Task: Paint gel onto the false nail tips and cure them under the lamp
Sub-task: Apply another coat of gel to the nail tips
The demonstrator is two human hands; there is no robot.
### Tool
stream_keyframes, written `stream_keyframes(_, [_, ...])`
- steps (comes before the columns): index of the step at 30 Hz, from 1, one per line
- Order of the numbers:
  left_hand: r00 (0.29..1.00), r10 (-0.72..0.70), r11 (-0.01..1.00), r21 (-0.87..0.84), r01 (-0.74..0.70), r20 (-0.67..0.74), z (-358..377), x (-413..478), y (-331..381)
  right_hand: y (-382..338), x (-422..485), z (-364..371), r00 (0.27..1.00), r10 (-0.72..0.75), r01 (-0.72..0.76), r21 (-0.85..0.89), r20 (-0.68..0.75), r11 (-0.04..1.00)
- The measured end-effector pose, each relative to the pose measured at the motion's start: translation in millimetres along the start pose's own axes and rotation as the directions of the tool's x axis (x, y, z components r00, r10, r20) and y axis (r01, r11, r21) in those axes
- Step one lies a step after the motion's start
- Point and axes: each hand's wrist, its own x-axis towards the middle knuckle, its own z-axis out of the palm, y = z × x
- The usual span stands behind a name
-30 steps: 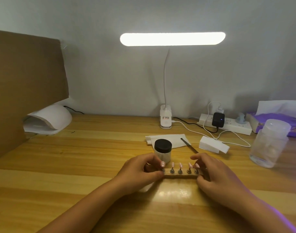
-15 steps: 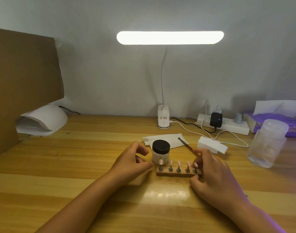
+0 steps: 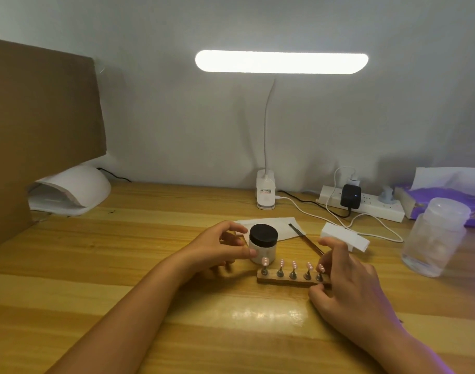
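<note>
Since the head view is all we have, we read the task from it alone, and it looks barely begun. Five pink nail tips (image 3: 294,264) stand on pegs in the wooden holder (image 3: 287,281) on the tabletop (image 3: 122,252), just in front of the gel jar (image 3: 263,242), whose black lid is on. Our brush (image 3: 306,241) lies behind, its tip on a tissue (image 3: 268,224). Our right hand (image 3: 349,282) pinches the holder's right end, thumb in front, fingers behind. Our left hand (image 3: 220,249) curls toward the jar, thumb at its side; whether it grips we cannot tell. We judge that opening, painting and curing are all left to do; the white curing lamp (image 3: 71,190) sits well apart at far left.
</note>
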Motion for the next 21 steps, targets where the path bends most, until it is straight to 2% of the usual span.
stream_keyframes(3, [0.999, 0.034, 0.999, 0.023, -0.034, -0.022, 5, 1, -1, 0, 2, 0, 1.000, 0.004, -0.004, -0.008, -0.002, 1.000])
stream_keyframes(12, [0.975, 0.164, 0.958, 0.261, -0.122, -0.148, 25, 6, 0, -2, 1, 3, 1.000, 0.025, -0.025, -0.011, 0.010, 1.000])
stream_keyframes(16, [0.943, 0.183, 0.974, 0.183, -0.135, -0.278, 26, 6, -7, -2, 3, 4, 0.999, 0.054, -0.054, -0.004, 0.004, 0.999])
stream_keyframes(21, [0.850, 0.182, 0.983, 0.114, -0.145, -0.494, 24, 2, -8, 0, 4, 3, 0.998, 0.066, -0.066, 0.004, -0.019, 0.998])
